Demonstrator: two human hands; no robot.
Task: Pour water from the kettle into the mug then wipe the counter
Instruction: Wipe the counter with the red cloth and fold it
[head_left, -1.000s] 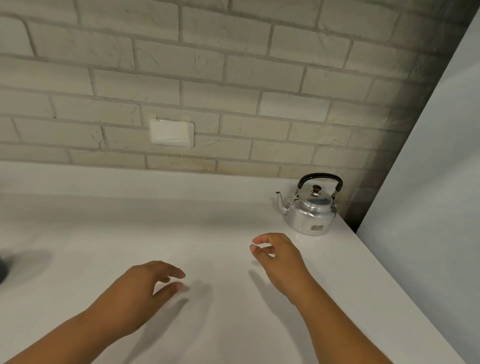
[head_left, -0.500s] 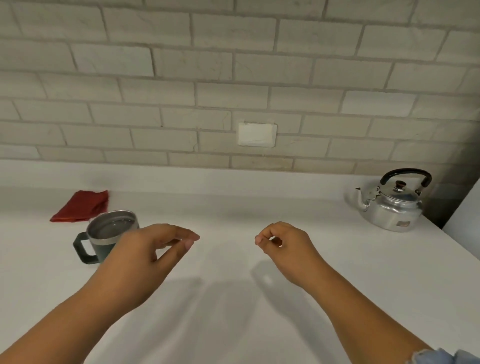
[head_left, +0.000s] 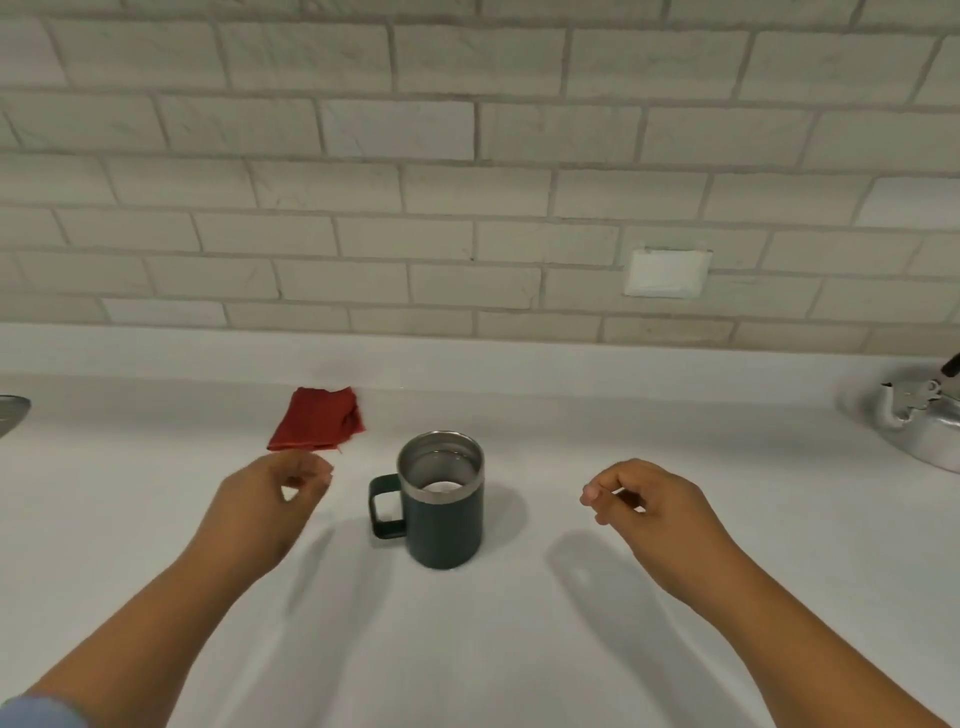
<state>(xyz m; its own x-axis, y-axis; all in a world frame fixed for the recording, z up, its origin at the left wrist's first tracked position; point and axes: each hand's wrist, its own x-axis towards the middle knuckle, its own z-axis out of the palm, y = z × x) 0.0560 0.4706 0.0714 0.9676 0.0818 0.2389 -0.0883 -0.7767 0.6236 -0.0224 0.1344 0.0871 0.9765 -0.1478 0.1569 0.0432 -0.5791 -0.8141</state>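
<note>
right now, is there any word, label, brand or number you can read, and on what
None can be read. The mug shows no print on its visible side, the kettle is mostly cut off with no label in view, and the wall plate and red cloth are plain.

You see a shiny metal kettle (head_left: 922, 428), a steel-lined matt mug (head_left: 444, 506), a red cloth (head_left: 317, 420), and a smooth white surface (head_left: 467, 649).

Your mug (head_left: 444, 512) stands upright on the white counter (head_left: 467, 649), handle toward your left hand (head_left: 260, 512). That hand and your right hand (head_left: 654, 512) hover either side, fingers loosely curled, holding nothing. The red cloth (head_left: 317, 420) lies beyond the left hand. The kettle (head_left: 924, 426) sits far right, partly out of frame.
</note>
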